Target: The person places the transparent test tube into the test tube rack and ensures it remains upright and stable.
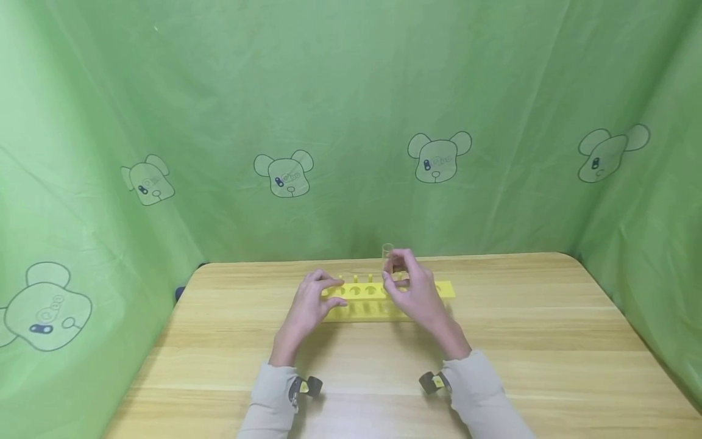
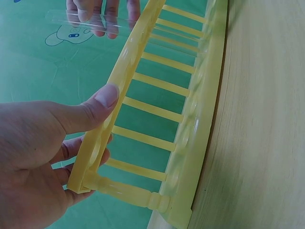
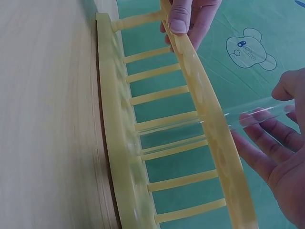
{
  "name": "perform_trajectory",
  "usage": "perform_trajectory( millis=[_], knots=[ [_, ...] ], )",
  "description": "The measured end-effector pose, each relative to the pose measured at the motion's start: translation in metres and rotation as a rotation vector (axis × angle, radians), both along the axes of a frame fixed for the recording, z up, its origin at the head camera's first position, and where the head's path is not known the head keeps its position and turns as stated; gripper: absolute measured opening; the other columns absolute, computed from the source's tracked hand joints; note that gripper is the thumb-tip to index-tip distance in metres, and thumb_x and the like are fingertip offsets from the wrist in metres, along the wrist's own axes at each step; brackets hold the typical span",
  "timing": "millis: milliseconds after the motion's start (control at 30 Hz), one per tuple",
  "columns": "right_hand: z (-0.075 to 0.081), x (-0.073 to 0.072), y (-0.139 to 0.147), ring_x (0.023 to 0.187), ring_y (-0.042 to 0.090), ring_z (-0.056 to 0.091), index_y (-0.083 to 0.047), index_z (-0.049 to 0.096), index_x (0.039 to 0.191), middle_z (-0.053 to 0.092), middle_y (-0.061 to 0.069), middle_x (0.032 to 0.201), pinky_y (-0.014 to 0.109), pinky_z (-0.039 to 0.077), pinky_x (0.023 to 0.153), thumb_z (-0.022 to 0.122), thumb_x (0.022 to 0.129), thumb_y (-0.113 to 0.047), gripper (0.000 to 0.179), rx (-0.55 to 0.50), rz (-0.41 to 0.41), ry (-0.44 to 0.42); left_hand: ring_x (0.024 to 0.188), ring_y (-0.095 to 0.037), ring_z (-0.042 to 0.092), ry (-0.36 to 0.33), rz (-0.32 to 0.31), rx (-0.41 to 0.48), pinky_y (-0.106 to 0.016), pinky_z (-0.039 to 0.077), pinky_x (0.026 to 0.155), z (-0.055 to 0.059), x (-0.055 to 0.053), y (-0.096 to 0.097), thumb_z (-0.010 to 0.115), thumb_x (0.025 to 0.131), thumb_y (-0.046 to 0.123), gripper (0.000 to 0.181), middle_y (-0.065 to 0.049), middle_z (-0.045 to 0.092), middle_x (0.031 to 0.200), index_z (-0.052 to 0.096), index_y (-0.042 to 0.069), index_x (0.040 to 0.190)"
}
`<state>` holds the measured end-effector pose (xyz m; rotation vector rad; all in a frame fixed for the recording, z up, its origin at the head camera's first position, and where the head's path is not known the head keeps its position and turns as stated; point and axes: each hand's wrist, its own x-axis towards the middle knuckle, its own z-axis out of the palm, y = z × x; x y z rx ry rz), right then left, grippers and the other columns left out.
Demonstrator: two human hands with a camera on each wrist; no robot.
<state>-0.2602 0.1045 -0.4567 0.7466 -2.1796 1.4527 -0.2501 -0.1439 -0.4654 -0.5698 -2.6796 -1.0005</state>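
A yellow test tube rack (image 1: 356,291) stands on the table, with a row of round holes in its top bar and short pegs behind. My left hand (image 1: 309,302) grips the left end of that top bar, thumb in front and fingers behind, as the left wrist view shows. A clear glass test tube (image 1: 387,249) stands upright through one hole, right of the rack's middle. In the right wrist view its lower part reaches the rack's base. My right hand (image 1: 417,292) holds the tube's upper part between thumb and fingers, above the bar.
The rack stands on a light wood-grain table (image 1: 526,341). Behind and beside the table hangs a green curtain (image 1: 351,79) printed with bear heads. Each wrist wears a small black camera, one on the left (image 1: 314,386) and one on the right (image 1: 428,383).
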Motion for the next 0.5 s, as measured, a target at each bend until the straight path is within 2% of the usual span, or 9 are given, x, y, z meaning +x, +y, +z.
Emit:
perform_trajectory(
  millis=[500],
  knots=[
    [-0.0013, 0.0008, 0.0024, 0.095, 0.026, 0.067, 0.000, 0.053, 0.125, 0.064, 0.008, 0.100, 0.028, 0.061, 0.072, 0.067, 0.091, 0.006, 0.038, 0.005, 0.017, -0.015, 0.104, -0.027, 0.059, 0.002, 0.000, 0.029, -0.044, 0.052, 0.094, -0.0001, 0.0029, 0.0009, 0.088, 0.079, 0.015, 0.044, -0.009, 0.064, 0.108, 0.075, 0.003, 0.119]
  ],
)
